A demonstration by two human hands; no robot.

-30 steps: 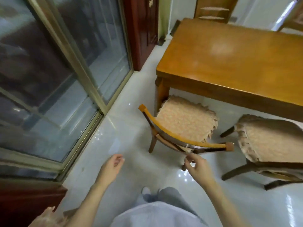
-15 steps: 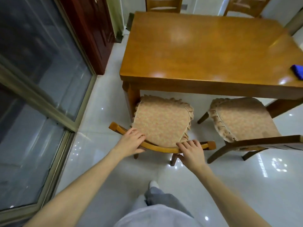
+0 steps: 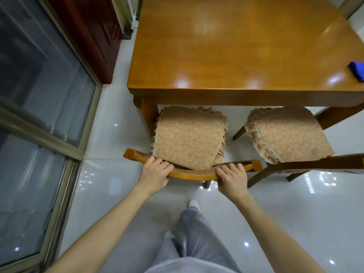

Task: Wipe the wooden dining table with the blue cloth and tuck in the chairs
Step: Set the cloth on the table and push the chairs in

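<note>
Both hands curl over the curved wooden backrest (image 3: 192, 175), the left hand (image 3: 154, 174) left of the right hand (image 3: 232, 179). Just beyond them lies the patterned fringed seat cushion (image 3: 187, 138), then the glossy wooden dining table (image 3: 236, 56); the blue cloth (image 3: 357, 70) lies far right.

The right edge cuts off perhaps half of the blue cloth (image 3: 357, 70).

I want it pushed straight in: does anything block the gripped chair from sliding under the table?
Nothing visible does. The chair has its seat front at the table edge; the table leg stands close by its left side, the other chair apart on the right.
</note>
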